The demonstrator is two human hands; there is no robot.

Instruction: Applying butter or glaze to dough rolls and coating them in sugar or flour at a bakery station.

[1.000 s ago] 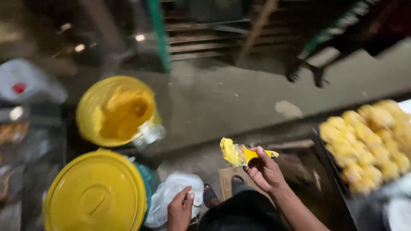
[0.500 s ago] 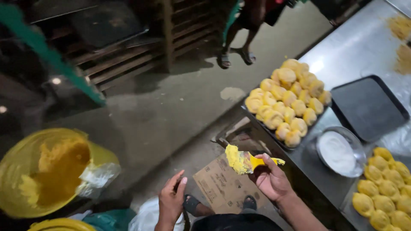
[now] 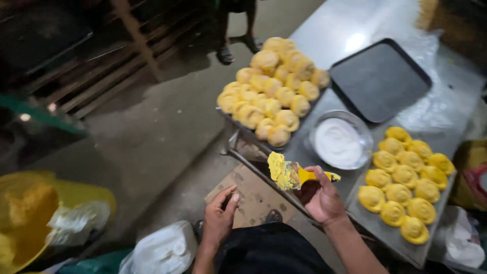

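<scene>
**Right grip on loaded scraper, blade pointing left, away from the trays**

Left to right:

- Far left, on the floor: yellow bucket (image 3: 35, 218) with yellow paste in it, blurred. White plastic jug (image 3: 162, 251) lies near our knees.
- Our left hand (image 3: 219, 218) is empty, fingers loosely curled, resting above our lap over the cardboard sheet (image 3: 253, 195). Not touching the tool.
- Scraper (image 3: 291, 175): yellow handle, blade loaded with a lump of yellow paste. Long axis runs roughly level, blade end to the left, handle end to the right. The paste lump sits left of and slightly above the grip.
- Our right hand (image 3: 322, 198) is closed around the handle, palm up, thumb over the top. It's the only hand on the tool and the nearer one to the bench (image 3: 350, 25).
- Just beyond the blade: tray of piled yellow dough balls (image 3: 274, 96) at the bench edge. Right of it, a metal bowl (image 3: 339, 142) of white filling, near the handle end.
- Right of the hand: tray of flat yellow spiral pieces (image 3: 406, 182), close by. Empty dark tray (image 3: 380, 78) lies further back.
- Nothing stands between blade and bowl or trays; bench edge is just beside the right wrist.
- Another person's feet (image 3: 236, 48) at top, well apart.
</scene>
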